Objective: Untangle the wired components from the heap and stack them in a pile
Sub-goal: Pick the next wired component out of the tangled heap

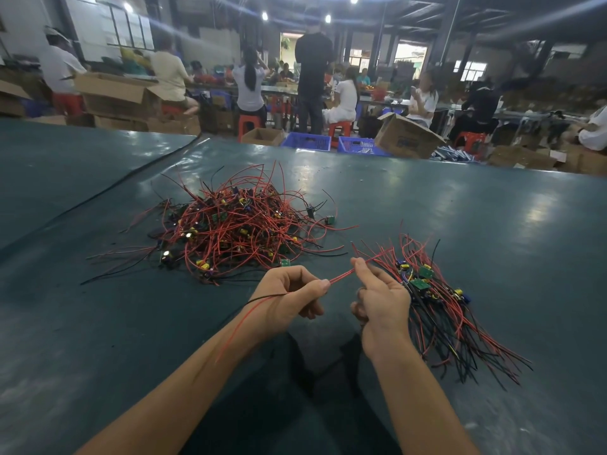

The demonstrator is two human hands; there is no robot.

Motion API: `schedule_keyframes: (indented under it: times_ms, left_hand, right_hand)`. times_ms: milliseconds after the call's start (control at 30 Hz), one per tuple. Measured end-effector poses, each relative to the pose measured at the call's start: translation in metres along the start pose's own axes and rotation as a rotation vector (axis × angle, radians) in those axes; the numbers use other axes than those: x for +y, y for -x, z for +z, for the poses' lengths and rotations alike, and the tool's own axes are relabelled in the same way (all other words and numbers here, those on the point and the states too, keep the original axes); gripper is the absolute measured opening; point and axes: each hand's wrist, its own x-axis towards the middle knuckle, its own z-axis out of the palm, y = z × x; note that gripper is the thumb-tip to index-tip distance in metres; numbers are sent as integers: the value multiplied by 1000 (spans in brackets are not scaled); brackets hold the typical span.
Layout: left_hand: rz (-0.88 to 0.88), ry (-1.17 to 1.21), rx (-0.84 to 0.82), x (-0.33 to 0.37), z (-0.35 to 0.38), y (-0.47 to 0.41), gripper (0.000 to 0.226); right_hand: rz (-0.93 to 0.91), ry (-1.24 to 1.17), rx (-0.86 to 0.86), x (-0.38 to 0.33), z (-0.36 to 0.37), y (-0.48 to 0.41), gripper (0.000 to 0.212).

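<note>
Table (98,323): dark green sheet, glossy, bearing all items below.

Heap (230,228): far left of centre, on the table. A loose tangle of red and black leads with small green boards and yellow parts caught in it. It lies ahead of the left hand and apart from it, with stray leads reaching toward the hand.

Left hand (289,298): fingers curled, thumb and forefinger pinching one end of a red wire (341,276). A black wire (266,296) and a red lead trail from this grip back over the wrist and forearm. Whether a board sits inside the fist cannot be told.

Red wire: drawn between the two hands, its long axis running from low left to high right.

Right hand (381,300): just beside the left but not touching it. The fingertips pinch the same red wire at its upper end; the remaining fingers are curled in.

Pile (437,300): immediately right of the right hand. The boards are gathered at the far end and the leads fan toward the near edge, so its axis runs far to near. The right hand is nearer, so the freed piece would likely go rightward and turn to match.

Background: cardboard box (405,136), blue crates (307,141), seated workers.
</note>
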Motion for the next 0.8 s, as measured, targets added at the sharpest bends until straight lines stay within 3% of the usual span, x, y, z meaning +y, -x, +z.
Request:
schedule_keyframes:
  times_ms: [167, 333, 467, 567, 667, 800]
  left_hand:
    - [2, -2, -11, 3, -2, 0, 25]
    - [-4, 75, 1, 2, -4, 0, 16]
    - [21, 67, 72, -6, -2, -1, 25]
    - [30, 77, 84, -9, -2, -2, 28]
    - [17, 57, 36, -9, -2, -2, 27]
    - [9, 19, -69, -4, 3, 2, 16]
  right_hand:
    - [1, -86, 14, -4, -3, -5, 5]
    - [-115, -39, -49, -2, 0, 4, 11]
    - [-167, 114, -185, 8, 7, 16, 28]
    - [-234, 193, -290, 18, 16, 28, 28]
    - [-217, 207, -231, 17, 16, 26, 28]
    - [-81, 84, -13, 2, -1, 5, 27]
